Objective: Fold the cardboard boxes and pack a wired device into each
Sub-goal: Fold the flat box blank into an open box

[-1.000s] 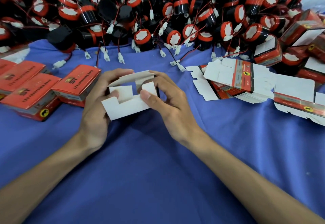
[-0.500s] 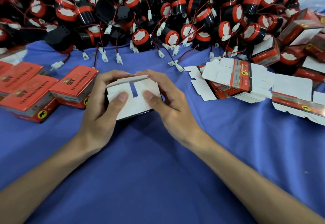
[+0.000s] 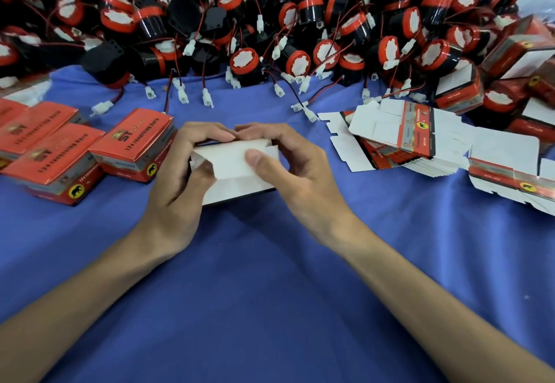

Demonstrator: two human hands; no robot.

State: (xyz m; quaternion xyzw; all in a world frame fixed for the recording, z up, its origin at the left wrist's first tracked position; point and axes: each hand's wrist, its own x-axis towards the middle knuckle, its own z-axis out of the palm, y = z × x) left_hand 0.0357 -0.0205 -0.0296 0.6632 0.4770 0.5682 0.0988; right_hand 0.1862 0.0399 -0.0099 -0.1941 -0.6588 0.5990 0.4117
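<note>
Cardboard box (image 3: 231, 162), end flaps half tucked, is gripped by left hand (image 3: 177, 181) and right hand (image 3: 303, 175); closed red boxes (image 3: 132, 142) lie alongside, many flat blanks (image 3: 399, 139) and wired horns (image 3: 244, 61) await.

Two slim forearms, bare all the way to the frame's edge; left hand (image 3: 177, 178) and right hand (image 3: 300, 178) bare too, the right thumbnail trimmed short.

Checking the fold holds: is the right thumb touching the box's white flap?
Touching. The head view shows the thumb of the right hand pressed flat on the white flap of the box.
</note>
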